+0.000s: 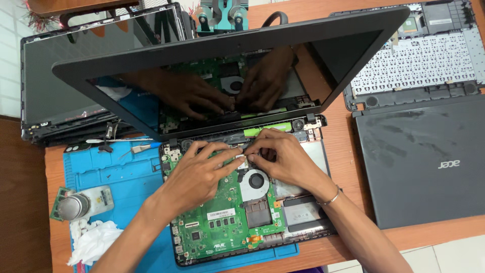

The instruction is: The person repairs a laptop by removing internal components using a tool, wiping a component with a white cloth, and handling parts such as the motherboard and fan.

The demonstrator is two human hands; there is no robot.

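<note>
At the left edge of the desk (pixel 353 151) lie a spare screen (pixel 60 86), a blue mat (pixel 116 177), a metal cylinder (pixel 73 206) and a white cloth (pixel 96 241). The laptop (pixel 242 202) sits half on the mat, near the front edge of the desk, with its top cover already off, so the green board (pixel 217 222) and the fan (pixel 256 180) are bare; the board is still in the case. The left hand (pixel 194 174) and the right hand (pixel 283 156) meet at the back of the board, just below the hinge, fingertips pinched together on a small part; what it is, one cannot tell. The long axis of the laptop runs left to right along the desk, and its open lid (pixel 227 45) leans away from the person, the glass facing them. At the right lie a keyboard cover (pixel 419 60), underside up, and a closed black laptop (pixel 424 162).
</note>
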